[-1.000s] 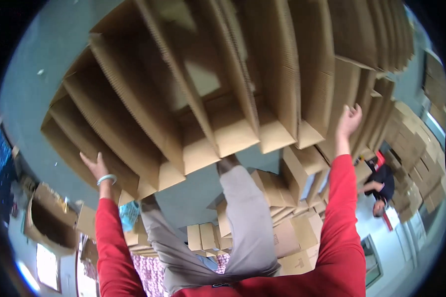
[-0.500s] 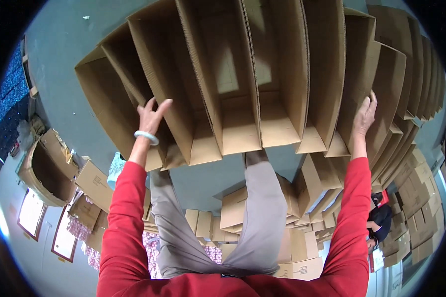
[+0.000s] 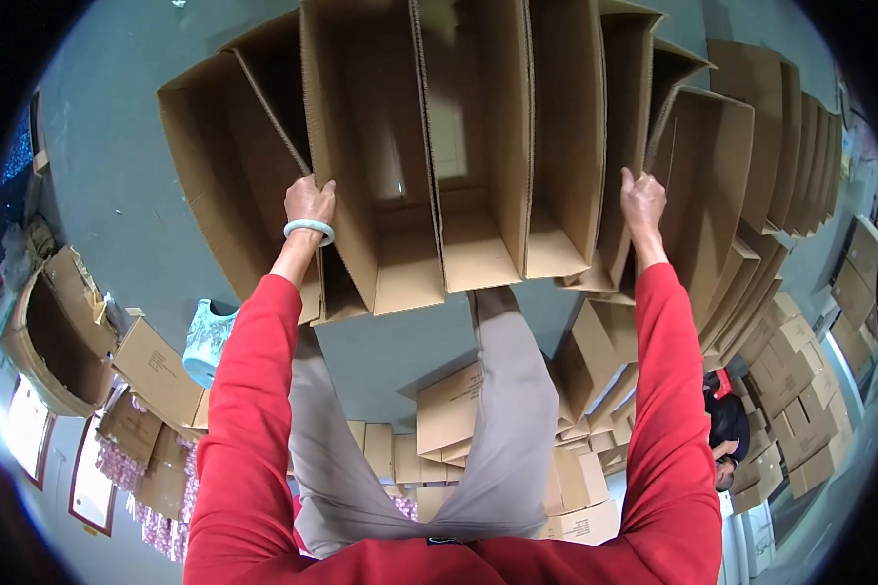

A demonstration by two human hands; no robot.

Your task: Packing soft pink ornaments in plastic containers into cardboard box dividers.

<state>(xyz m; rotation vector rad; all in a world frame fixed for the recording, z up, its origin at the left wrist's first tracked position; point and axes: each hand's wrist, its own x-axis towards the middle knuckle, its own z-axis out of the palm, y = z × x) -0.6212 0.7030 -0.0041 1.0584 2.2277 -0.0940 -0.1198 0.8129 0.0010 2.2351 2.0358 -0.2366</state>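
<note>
A row of open-topped brown cardboard boxes point(image 3: 478, 258) stands side by side on the floor before me. My left hand point(image 3: 309, 202), with a pale bracelet at the wrist, is closed on the touching walls between the leftmost box point(image 3: 210, 161) and the one beside it. Toward the row's right end, my right hand point(image 3: 644, 203) is closed in the same manner on box walls, next to the rightmost box point(image 3: 707, 146). The fingers of both hands are partly hidden inside the boxes. Bare cardboard bottoms show in the middle boxes.
More open boxes point(image 3: 766, 136) continue in a row at the right. Flat cartons point(image 3: 449, 405) and stacked cardboard lie behind my legs. A light blue plastic stool point(image 3: 205, 341) is at my left, near a curved cardboard piece point(image 3: 59, 331). Another person point(image 3: 727, 419) is at the lower right.
My left hand went from spread fingers to a closed grip on box walls. My right hand moved left and closed on walls too. Boxes at the row's right end shifted left, closer together.
</note>
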